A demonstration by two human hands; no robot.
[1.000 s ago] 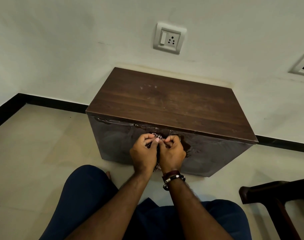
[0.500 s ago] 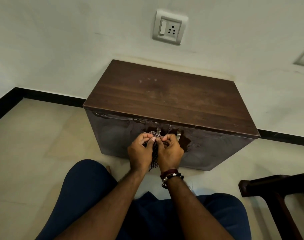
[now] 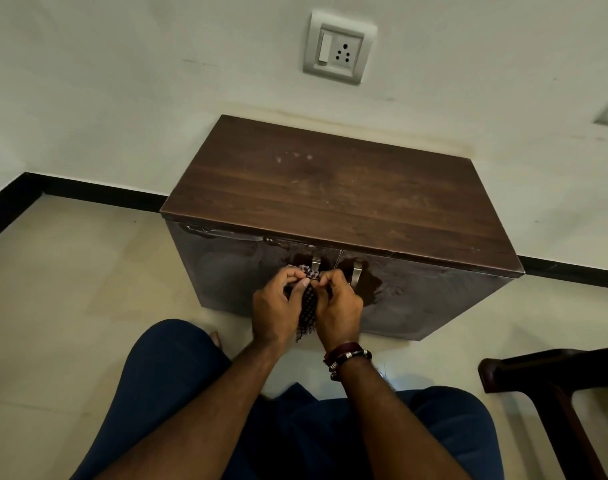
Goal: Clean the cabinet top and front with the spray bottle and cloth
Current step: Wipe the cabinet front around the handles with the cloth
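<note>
Black skirting [image 3: 98, 197] along the foot of the white wall at far left, pale floor tiles [image 3: 70, 289] below it. Dark blue trousers [image 3: 164, 386] over both knees at the bottom, bare toes just visible beside the left knee. Low brown cabinet [image 3: 330, 199] against the wall, top faintly smudged, front glossy with wet streaks and a darker damp patch near the two metal handles [image 3: 356, 271]. Left hand [image 3: 276, 311] in front of the cabinet doors, fingers curled, pinching the upper edge of the checked cloth [image 3: 307, 311]. Cloth bunched between the two hands, lower end hanging down, held just before the left handle; touching the door or not, cannot tell. Right hand [image 3: 338, 306] close against the left, fingers likewise curled and gripping the same cloth. Beaded bracelets [image 3: 347, 355] on the right wrist. Switch and socket plate [image 3: 338, 46] on the wall above. Dark wooden chair [image 3: 551, 382] at lower right, well apart from the cabinet
</note>
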